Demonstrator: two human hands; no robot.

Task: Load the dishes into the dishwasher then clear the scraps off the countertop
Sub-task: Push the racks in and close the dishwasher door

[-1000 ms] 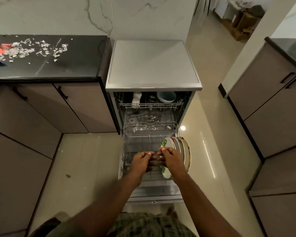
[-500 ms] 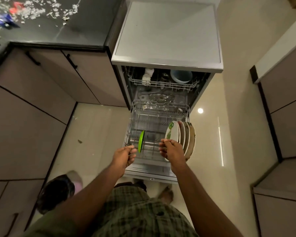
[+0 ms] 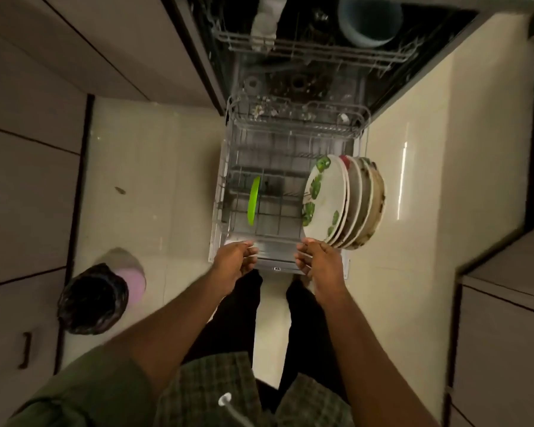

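The dishwasher's lower rack is pulled out in front of me. A green plate stands on edge in its left half. Several white plates, the front one with a green leaf pattern, stand on edge along the rack's right side. My left hand and my right hand hover side by side at the rack's front edge. Their fingers are loosely curled and hold nothing. The right hand is just below the white plates and apart from them.
The upper rack holds a blue-grey bowl and a white item. A bin lined with a black bag stands on the floor at my left. Cabinets flank both sides. A small scrap lies on the floor tiles.
My left hand has let go of the green plate, which now stands in the rack. Both hands have drawn back to the rack's front edge. My view has tilted further down.
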